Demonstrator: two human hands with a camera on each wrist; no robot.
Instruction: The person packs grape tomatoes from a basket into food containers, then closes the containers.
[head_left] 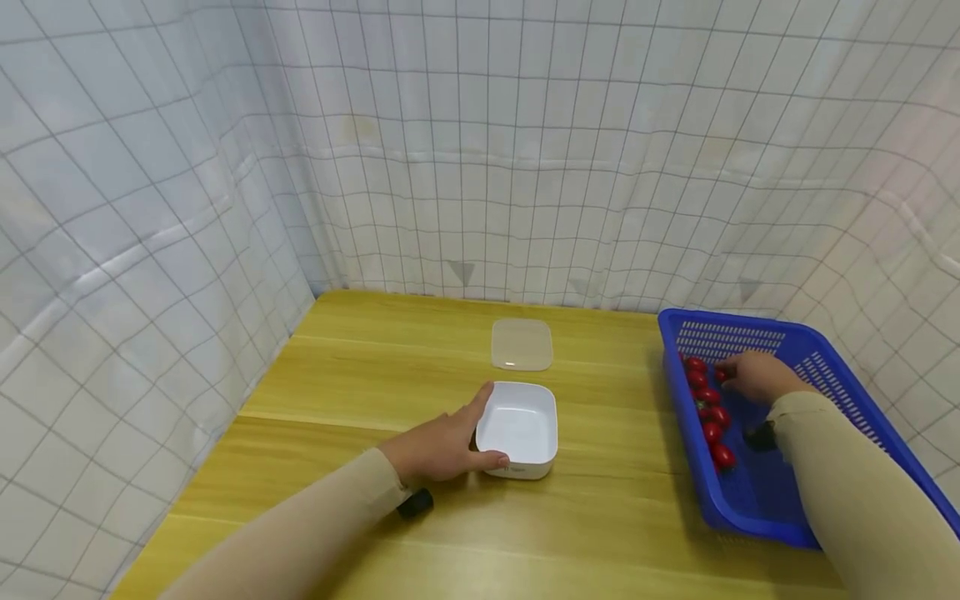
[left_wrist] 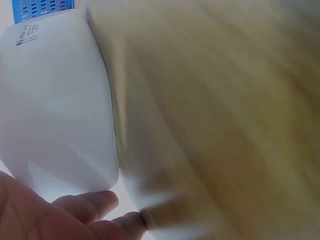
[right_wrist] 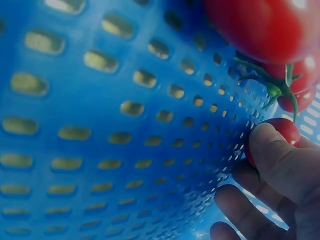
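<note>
Cherry tomato (right_wrist: 285, 131), pinched in right hand (head_left: 757, 377) inside blue basket (head_left: 825, 354) at table's right; white container (head_left: 519, 429), centre, gripped by left hand (head_left: 442, 446); clear lid (head_left: 522, 343) beyond; yellow wooden tabletop (head_left: 360, 375); grid-patterned white curtain (head_left: 525, 142) enclosing far and sides.

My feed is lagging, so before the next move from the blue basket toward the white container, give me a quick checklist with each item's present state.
1. White container open and empty: ok; the lid lies apart on the table behind it.
2. Container steadied: ok; the left hand holds its near-left corner, thumb on the front wall.
3. Grip on a cherry tomato: ok; the right wrist view shows the right hand with fingers curled round one.
4. Tomato free of its neighbours' stems: cannot tell.
5. Path from blue basket to container: ok; bare tabletop lies between them.
</note>
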